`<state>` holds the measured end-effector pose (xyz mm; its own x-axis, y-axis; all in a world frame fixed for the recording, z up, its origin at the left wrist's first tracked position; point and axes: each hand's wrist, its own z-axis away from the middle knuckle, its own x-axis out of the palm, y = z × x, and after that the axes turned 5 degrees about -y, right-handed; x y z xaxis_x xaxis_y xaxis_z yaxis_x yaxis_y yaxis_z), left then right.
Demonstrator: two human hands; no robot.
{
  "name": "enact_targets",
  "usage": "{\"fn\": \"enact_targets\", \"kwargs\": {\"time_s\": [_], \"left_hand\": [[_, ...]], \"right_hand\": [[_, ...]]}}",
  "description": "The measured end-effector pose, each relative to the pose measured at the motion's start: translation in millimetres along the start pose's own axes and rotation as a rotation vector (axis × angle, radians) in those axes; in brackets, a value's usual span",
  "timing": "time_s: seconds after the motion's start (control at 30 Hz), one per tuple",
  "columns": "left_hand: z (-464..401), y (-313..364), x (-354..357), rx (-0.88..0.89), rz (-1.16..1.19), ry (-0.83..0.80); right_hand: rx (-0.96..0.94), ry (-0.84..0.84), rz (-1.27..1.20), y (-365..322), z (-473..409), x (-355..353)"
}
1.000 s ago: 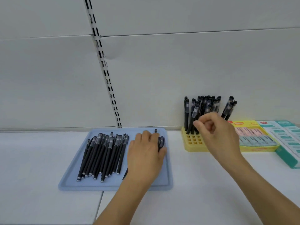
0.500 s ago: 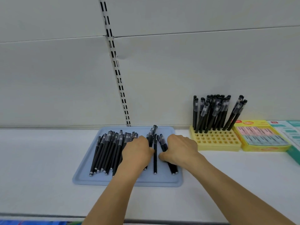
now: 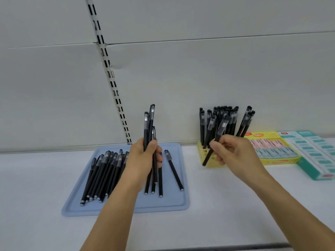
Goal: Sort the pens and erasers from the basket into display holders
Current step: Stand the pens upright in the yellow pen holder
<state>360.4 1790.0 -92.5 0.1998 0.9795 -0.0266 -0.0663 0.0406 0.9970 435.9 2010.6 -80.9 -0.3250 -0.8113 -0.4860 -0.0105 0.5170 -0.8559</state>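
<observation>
the left hand [image 3: 143, 160] grips a bunch of pens [image 3: 149, 127] upright above the blue tray [image 3: 174, 203]; the right hand [image 3: 235, 154] pinches one pen [image 3: 218, 133] by the yellow holder [image 3: 210, 164]

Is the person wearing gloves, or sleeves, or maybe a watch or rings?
No. Both the left hand and the right hand are bare, with no gloves and no rings that show. Both forearms are bare too, right down to the bottom of the picture: no sleeves, watch or bracelet in sight.
</observation>
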Motion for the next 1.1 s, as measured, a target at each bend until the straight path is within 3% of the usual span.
{"fn": "enact_targets", "kwargs": {"time_s": [0.1,0.23,0.5,0.7,0.83,0.9,0.97,1.03,1.1], "left_hand": [[1.8,6.3,15.3,-0.147,0.453,-0.16],[3.5,5.1,32.7,-0.223,0.623,-0.228],[11.3,2.8,46.3,-0.196,0.521,-0.239],[13.0,-0.8,50.4,-0.154,0.45,-0.252],[13.3,-0.2,53.0,-0.123,0.43,-0.285],[13.9,1.5,56.6,-0.102,0.406,-0.303],[15.8,3.6,63.3,-0.085,0.382,-0.337],[18.7,4.5,72.0,-0.065,0.344,-0.394],[21.2,4.6,79.0,-0.048,0.314,-0.456]], "right_hand": [[-0.011,0.162,-0.014,14.4,-6.5,-23.9],[-0.04,0.254,0.07,28.4,-22.4,-33.8],[-0.058,0.218,0.277,42.1,-45.5,-24.8],[0.02,0.095,0.391,39.1,-51.0,-20.1],[0.09,0.265,0.382,28.3,-39.8,-23.0],[-0.02,0.342,0.22,17.4,-25.5,-17.6],[-0.105,0.195,0.041,-2.6,-13.5,-8.0],[-0.085,-0.036,-0.081,-20.9,-8.3,1.7],[-0.052,-0.13,-0.168,-26.5,-10.2,4.7]]}}
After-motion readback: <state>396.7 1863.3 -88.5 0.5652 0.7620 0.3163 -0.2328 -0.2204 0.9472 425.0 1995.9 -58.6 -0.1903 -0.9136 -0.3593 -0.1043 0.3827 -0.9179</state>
